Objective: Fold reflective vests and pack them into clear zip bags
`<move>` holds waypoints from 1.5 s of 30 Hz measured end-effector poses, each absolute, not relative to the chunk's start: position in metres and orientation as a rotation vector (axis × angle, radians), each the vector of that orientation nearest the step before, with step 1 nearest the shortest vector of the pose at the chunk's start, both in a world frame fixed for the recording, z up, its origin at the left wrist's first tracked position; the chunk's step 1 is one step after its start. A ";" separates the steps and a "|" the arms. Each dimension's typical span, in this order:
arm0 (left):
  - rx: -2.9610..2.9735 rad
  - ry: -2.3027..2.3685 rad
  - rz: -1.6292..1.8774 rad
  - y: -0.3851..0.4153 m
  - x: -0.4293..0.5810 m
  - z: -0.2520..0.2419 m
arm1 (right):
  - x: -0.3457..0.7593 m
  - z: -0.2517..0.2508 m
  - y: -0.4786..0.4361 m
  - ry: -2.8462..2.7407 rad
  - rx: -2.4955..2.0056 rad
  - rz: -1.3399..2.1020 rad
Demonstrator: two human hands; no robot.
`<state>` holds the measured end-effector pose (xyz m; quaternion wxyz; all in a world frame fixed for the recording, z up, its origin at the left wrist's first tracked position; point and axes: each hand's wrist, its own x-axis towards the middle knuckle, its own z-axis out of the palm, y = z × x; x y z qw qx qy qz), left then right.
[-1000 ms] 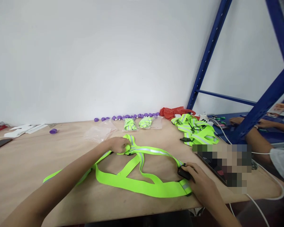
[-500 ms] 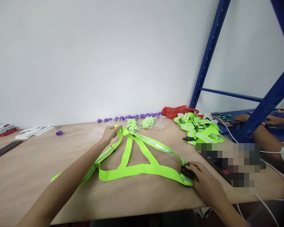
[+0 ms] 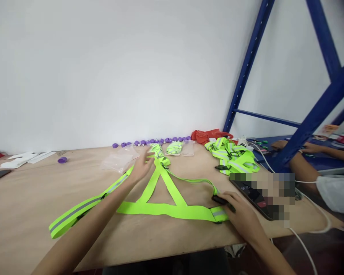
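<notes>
A neon-yellow reflective harness vest (image 3: 163, 209) lies spread on the table, its two slanting straps meeting at the top and a wide band running along the front. At that upper junction is my left hand (image 3: 143, 167), its fingers stretched out and apart beside the strap. My right hand (image 3: 240, 214) is closed on a black buckle (image 3: 222, 201) at the vest's right end. A grey-striped side strap (image 3: 83, 208) loops out to the left, partly hidden under my left forearm.
Behind the vest lie bagged folded vests (image 3: 174, 148), an empty clear bag (image 3: 119, 158) and a row of purple pieces (image 3: 151, 142). A heap of vests (image 3: 235, 156), a phone (image 3: 255, 196) and a blue rack (image 3: 301, 145) stand right. Another person's arm (image 3: 304, 168) is beyond.
My left hand has let go of the vest's top and its fingers have spread. The top has come down flatter, and the left strap has swung outward. My right hand stays on the buckle.
</notes>
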<state>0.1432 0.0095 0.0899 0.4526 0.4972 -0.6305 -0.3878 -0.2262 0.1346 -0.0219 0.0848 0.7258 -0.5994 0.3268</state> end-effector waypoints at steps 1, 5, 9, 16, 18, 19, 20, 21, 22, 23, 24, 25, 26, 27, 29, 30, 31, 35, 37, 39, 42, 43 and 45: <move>1.156 -1.824 -0.852 0.032 0.134 0.086 | -0.228 -0.017 0.132 -1.795 2.144 1.060; 0.644 -2.699 -0.675 0.119 0.097 0.058 | -0.238 0.005 0.121 -2.015 1.949 1.310; 0.597 -2.934 -0.517 0.148 0.057 0.032 | -0.222 0.031 0.121 -1.829 1.742 1.447; 0.733 -2.870 0.108 0.172 0.024 0.014 | -0.130 0.029 0.144 -1.100 2.186 0.848; 0.593 -2.781 0.210 0.184 0.041 0.016 | -0.122 0.016 0.143 -1.051 2.224 0.768; 0.537 -2.726 0.209 0.188 0.056 0.021 | -0.122 0.009 0.141 -0.995 2.259 0.748; 0.517 -2.663 0.197 0.192 0.075 0.029 | -0.126 0.004 0.140 -0.940 2.311 0.743; 0.558 -2.583 0.170 0.194 0.098 0.040 | -0.131 0.000 0.140 -0.920 2.369 0.759; 0.658 -2.477 0.141 0.196 0.123 0.052 | -0.140 -0.002 0.141 -0.924 2.411 0.796; 0.779 -2.352 0.126 0.198 0.148 0.064 | -0.150 -0.003 0.143 -0.956 2.425 0.844; 0.919 -2.200 0.109 0.198 0.172 0.074 | -0.162 -0.002 0.146 -1.036 2.406 0.897; 1.061 -2.014 0.120 0.197 0.193 0.082 | -0.174 -0.001 0.150 -1.156 2.362 0.939; 1.144 -1.917 0.109 0.195 0.208 0.086 | -0.187 0.000 0.154 -1.305 2.311 0.960; 1.179 -1.891 0.085 0.193 0.216 0.087 | -0.198 0.001 0.157 -1.470 2.274 0.961; 1.121 -2.000 -0.043 0.189 0.213 0.079 | -0.215 0.001 0.159 -1.809 2.300 0.902; 1.082 -2.096 -0.140 0.188 0.202 0.072 | -0.221 0.001 0.159 -1.944 2.363 0.850; 1.050 -2.192 -0.247 0.187 0.187 0.065 | -0.224 0.000 0.158 -2.033 2.445 0.799; 1.187 -2.286 -0.590 0.178 0.116 0.036 | -0.218 0.003 0.156 -2.226 2.657 0.736; 1.262 -2.235 -0.672 0.168 0.093 0.029 | -0.213 0.009 0.158 -2.284 2.667 0.806; 1.314 -2.156 -0.716 0.157 0.082 0.028 | -0.211 0.015 0.159 -2.328 2.669 0.867; 1.291 -2.087 -0.804 0.143 0.081 0.032 | -0.217 0.022 0.156 -2.409 2.690 0.912; 1.273 -2.092 -0.825 0.140 0.083 0.033 | -0.220 0.023 0.155 -2.432 2.702 0.934; 1.251 -2.125 -0.852 0.134 0.088 0.036 | -0.224 0.026 0.152 -2.446 2.725 0.978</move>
